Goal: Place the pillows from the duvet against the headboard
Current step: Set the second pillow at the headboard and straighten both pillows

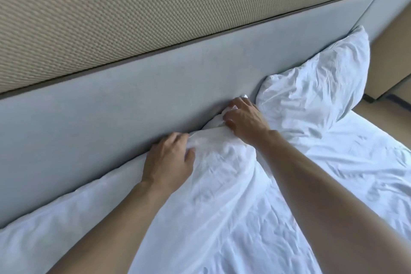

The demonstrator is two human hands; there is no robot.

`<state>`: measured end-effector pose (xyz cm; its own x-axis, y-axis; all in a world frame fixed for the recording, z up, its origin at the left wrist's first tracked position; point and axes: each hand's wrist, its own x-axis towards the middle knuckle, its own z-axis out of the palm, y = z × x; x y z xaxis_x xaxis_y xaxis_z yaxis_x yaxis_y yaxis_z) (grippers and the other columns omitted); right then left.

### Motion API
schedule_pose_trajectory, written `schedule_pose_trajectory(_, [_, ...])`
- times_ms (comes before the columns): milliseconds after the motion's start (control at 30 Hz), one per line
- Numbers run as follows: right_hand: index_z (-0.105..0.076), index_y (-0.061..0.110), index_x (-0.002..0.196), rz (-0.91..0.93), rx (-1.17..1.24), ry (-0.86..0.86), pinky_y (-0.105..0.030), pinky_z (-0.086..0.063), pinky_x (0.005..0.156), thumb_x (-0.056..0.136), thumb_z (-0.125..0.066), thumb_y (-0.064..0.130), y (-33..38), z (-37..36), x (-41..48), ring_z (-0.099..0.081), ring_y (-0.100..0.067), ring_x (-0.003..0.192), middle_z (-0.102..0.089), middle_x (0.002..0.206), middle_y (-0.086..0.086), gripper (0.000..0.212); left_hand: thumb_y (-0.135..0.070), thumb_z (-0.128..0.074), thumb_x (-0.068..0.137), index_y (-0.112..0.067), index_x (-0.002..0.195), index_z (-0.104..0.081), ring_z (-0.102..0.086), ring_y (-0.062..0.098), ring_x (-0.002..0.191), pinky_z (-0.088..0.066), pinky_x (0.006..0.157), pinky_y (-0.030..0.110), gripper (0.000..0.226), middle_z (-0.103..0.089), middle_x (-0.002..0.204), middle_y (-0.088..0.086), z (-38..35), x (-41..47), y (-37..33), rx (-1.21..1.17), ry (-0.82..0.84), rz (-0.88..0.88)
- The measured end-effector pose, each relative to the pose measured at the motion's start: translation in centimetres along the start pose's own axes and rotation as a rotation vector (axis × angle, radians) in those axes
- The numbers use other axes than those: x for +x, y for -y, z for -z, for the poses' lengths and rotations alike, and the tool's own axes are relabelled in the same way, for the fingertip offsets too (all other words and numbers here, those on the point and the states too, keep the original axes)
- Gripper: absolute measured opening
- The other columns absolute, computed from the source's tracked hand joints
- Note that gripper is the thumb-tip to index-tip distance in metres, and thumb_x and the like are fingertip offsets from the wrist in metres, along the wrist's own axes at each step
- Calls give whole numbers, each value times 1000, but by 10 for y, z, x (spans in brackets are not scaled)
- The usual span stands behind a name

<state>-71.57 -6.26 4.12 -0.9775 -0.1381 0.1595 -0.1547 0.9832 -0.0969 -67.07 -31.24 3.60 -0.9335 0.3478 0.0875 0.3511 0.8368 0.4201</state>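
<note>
A white pillow leans against the grey headboard in the middle of the bed. My left hand grips its upper left edge. My right hand holds its top corner next to the headboard. A second white pillow stands against the headboard at the right, touching the first one's corner. The white duvet lies crumpled below both pillows.
Above the headboard runs a beige textured wall panel. At the far right stands a beige bedside unit beyond the bed's edge. White bedding lies along the headboard at the lower left.
</note>
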Motion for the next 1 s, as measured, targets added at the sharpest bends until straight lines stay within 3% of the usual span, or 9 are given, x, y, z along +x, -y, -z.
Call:
schedule_pose_trajectory(100, [-72, 10, 78, 17, 8, -97, -50, -54, 78, 81, -68, 1, -4, -3, -2, -57, -40, 98, -62, 102, -13, 10, -36, -47, 94, -16, 111, -65, -65, 28, 96, -53, 80, 44, 32, -69, 106, 0, -5, 1, -3, 27, -16, -3])
schedule_pose_trajectory(233, [-73, 22, 114, 78, 5, 34, -47, -50, 91, 84, -69, 8, -5, 6, -2, -49, -35, 117, -55, 122, -11, 33, -37, -46, 91, -16, 111, -67, -66, 27, 92, -53, 77, 43, 36, -70, 103, -1, -8, 0, -5, 66, -31, -13])
schedule_pose_trajectory(300, [-76, 23, 104, 108, -89, 65, -46, -49, 89, 88, -67, 12, -2, 8, -3, -48, -34, 114, -54, 117, -10, 21, -38, -46, 91, -16, 110, -67, -66, 27, 91, -53, 76, 42, 36, -70, 102, -1, -8, 1, -4, 71, -36, -13])
schedule_pose_trajectory(367, [-75, 18, 80, 114, -145, -8, -43, -52, 78, 81, -74, 9, -1, 6, -4, -53, -33, 99, -57, 101, -10, 8, -38, -45, 90, -17, 104, -66, -65, 28, 88, -51, 74, 41, 34, -69, 99, -1, -9, 2, -5, 78, -35, -13])
schedule_pose_trajectory(433, [-68, 16, 64, 98, -179, -49, -38, -50, 67, 63, -84, 4, 1, 3, -5, -56, -32, 84, -57, 86, -8, 20, -38, -45, 90, -18, 100, -65, -64, 28, 86, -49, 73, 40, 30, -68, 95, -1, -9, 2, -7, 99, -37, -20])
schedule_pose_trajectory(567, [-63, 11, 67, 78, -205, -72, -40, -52, 63, 52, -81, -7, 4, 4, -5, -57, -33, 78, -56, 85, -11, 29, -38, -46, 90, -18, 107, -66, -65, 28, 87, -49, 73, 40, 33, -69, 96, -1, -11, 1, -6, 125, -43, -31])
schedule_pose_trajectory(800, [-58, 2, 80, -109, -259, -298, -45, -49, 71, 68, -41, -4, 6, 5, 6, -55, -37, 76, -54, 87, -19, 22, -45, -42, 88, -11, 128, -61, -69, 32, 96, -55, 79, 44, 56, -73, 109, 7, -15, 2, -1, 125, -42, -53])
schedule_pose_trajectory(900, [-61, 7, 91, -166, -103, -375, -44, -46, 79, 76, -56, -3, 16, -6, -3, -56, -37, 87, -58, 96, -14, 20, -47, -41, 88, -10, 127, -62, -69, 32, 94, -56, 79, 44, 58, -73, 107, 8, -10, 0, 5, 118, -58, -42])
schedule_pose_trajectory(1000, [-64, 12, 115, 54, 113, -337, -41, -42, 96, 97, -57, 26, 38, -15, -29, -55, -29, 105, -62, 113, -6, 24, -51, -41, 90, -12, 120, -63, -69, 31, 94, -56, 77, 43, 54, -72, 102, 6, -1, -10, 19, 127, -49, -47])
